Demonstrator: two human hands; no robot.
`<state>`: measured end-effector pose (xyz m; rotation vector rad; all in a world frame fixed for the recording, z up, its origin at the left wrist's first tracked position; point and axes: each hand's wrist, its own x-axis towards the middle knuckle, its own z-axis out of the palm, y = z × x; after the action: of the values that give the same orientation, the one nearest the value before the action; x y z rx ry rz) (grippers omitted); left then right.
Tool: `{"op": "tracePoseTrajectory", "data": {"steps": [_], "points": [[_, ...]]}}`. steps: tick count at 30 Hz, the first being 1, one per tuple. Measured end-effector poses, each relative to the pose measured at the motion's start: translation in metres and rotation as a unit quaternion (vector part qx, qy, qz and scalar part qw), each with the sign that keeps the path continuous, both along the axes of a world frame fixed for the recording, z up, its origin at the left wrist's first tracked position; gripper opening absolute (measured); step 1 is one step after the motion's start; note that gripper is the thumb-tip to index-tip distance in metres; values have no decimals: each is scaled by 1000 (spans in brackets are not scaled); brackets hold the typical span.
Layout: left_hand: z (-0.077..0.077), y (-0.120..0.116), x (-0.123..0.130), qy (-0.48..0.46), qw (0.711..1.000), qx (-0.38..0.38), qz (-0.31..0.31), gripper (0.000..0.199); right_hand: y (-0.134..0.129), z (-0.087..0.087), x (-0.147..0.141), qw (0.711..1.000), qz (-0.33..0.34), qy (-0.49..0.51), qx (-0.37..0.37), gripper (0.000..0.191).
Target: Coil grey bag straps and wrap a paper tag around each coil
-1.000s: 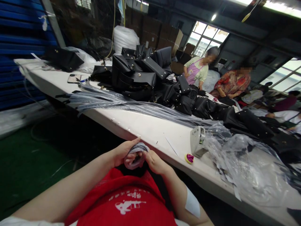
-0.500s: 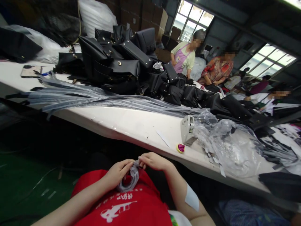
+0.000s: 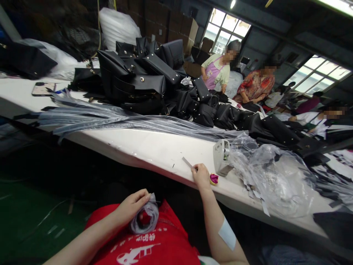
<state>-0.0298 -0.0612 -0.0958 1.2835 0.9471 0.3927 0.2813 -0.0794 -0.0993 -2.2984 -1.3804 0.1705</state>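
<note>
Two hands: apart, one working at the desk (image 3: pixel 154 147) edge, the other held back at the worker's lap.
Right hand: the right hand (image 3: pixel 202 176) is stretched forward with the arm nearly straight, fingertips pinched narrow on the near end of a thin tape strip (image 3: pixel 188 163) that lies flat on the white top.
Strip axis: the strip runs away from the fingers, up and to the left across the desk, so the hand sits at its near, right-hand end.
Left hand: the left hand (image 3: pixel 132 208) stays low, below the desk edge and against the red shirt, curled around a grey coiled bundle (image 3: pixel 145 218) with the thumb on top; it holds the coil, not the strip.
Nearer hand: the right one touches the strip; the left is well apart from it, on the worker's side of the desk edge.
Beside the right hand: a small pink and yellow object (image 3: pixel 213 179) lies just right of the knuckles, and a white tape dispenser (image 3: pixel 221 157) stands just beyond it on the desk.
Farther along the desk: crumpled clear plastic (image 3: pixel 278 176) spreads right of the dispenser; long wrapped strips (image 3: pixel 110 119) fan out to the left, and black bags (image 3: pixel 143 81) are heaped behind them.
Far side of the desk: other people are at work there, their hands well clear of the strip.
</note>
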Motion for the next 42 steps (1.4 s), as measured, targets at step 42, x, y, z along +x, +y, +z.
{"op": "tracePoseTrajectory", "data": {"steps": [42], "points": [[-19,5,-3,62,998,12,-14,57,10,-17,-11,982,117,-147,12,20]]}}
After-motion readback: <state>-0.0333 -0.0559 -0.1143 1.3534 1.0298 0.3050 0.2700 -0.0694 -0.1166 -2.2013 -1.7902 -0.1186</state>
